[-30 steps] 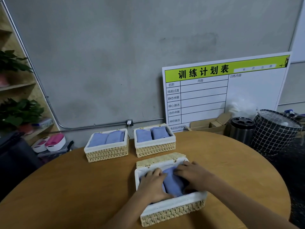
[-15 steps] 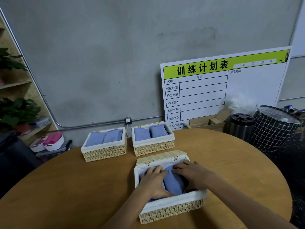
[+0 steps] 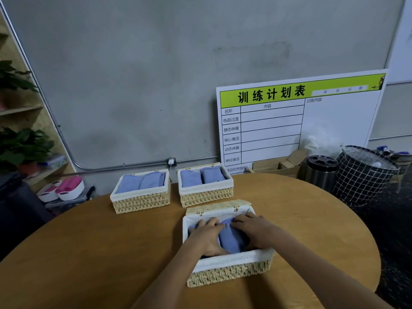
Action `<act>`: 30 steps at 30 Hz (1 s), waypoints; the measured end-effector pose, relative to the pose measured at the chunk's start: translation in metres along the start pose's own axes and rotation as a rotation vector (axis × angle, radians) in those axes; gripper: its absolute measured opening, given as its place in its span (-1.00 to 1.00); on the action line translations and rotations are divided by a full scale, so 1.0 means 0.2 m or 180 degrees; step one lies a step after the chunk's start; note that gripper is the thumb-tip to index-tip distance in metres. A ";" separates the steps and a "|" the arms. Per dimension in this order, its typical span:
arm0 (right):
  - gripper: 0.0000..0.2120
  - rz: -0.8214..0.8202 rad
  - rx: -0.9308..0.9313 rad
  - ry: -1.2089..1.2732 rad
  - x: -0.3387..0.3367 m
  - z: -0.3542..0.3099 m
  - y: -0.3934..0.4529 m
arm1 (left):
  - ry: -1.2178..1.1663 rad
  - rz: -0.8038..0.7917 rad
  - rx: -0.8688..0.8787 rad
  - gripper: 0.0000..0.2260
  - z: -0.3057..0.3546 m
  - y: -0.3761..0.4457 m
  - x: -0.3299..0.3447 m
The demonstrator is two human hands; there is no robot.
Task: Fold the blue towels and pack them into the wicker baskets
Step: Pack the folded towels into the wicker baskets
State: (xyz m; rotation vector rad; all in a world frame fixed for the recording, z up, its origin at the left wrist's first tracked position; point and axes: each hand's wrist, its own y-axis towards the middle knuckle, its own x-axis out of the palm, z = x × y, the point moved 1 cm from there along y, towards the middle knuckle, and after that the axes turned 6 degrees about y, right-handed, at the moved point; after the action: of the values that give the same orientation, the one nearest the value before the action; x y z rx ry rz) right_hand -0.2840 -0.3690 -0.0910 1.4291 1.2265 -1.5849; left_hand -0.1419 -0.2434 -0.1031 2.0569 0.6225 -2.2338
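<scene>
Smooth wooden bench (image 3: 89, 253) with a soft sheen; rough woven wicker baskets (image 3: 227, 274) with matt white cloth liners (image 3: 234, 260); soft matt blue cloth towels (image 3: 229, 238); glossy metal canister (image 3: 321, 175) at right.

A round wooden table (image 3: 89, 253) fills the near part of the scene. Behind it rises a grey concrete wall (image 3: 178, 74), with a thin metal conduit (image 3: 124, 167) running along its base. A white planning board with a lime-green header (image 3: 296, 121) leans against the wall at far right. Near it are open cardboard boxes (image 3: 276, 167), a dark cylindrical metal bin (image 3: 321, 172) and a black grid-patterned basket (image 3: 363, 177). At far left, leafy green potted plants (image 3: 22, 146) sit on a wooden shelf (image 3: 20, 109), with white-and-pink plastic tubs (image 3: 64, 189) below.
</scene>
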 end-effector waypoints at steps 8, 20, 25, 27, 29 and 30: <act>-0.34 0.0015 -0.0015 0.0017 -0.02 -0.01 -0.01 | 0.0175 -0.0076 -0.0020 -0.19 0.02 -0.02 -0.02; 0.24 0.1152 0.0053 0.1857 0.11 -0.01 -0.36 | -0.1609 0.0007 -0.0572 0.17 -0.11 -0.42 -0.02; 0.30 0.1209 0.0047 0.2179 0.18 0.12 -0.45 | -0.1655 -0.0132 -0.0198 0.25 0.07 -0.37 -0.01; 0.27 0.1413 0.0141 0.2427 0.18 0.21 -0.48 | -0.1555 -0.0131 -0.0149 0.26 0.15 -0.29 -0.03; 0.22 0.1437 0.0205 0.2509 0.17 0.30 -0.50 | -0.1500 0.0018 -0.0120 0.28 0.24 -0.20 -0.04; 0.25 0.1413 0.0282 0.2526 0.16 0.36 -0.51 | -0.1511 0.0103 -0.0112 0.28 0.28 -0.14 -0.04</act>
State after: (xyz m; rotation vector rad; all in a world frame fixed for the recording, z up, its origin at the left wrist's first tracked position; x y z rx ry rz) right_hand -0.4096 -0.3985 -0.1047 2.3123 1.1195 -0.7823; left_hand -0.2019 -0.2365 -0.0849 1.4208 0.5712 -2.5332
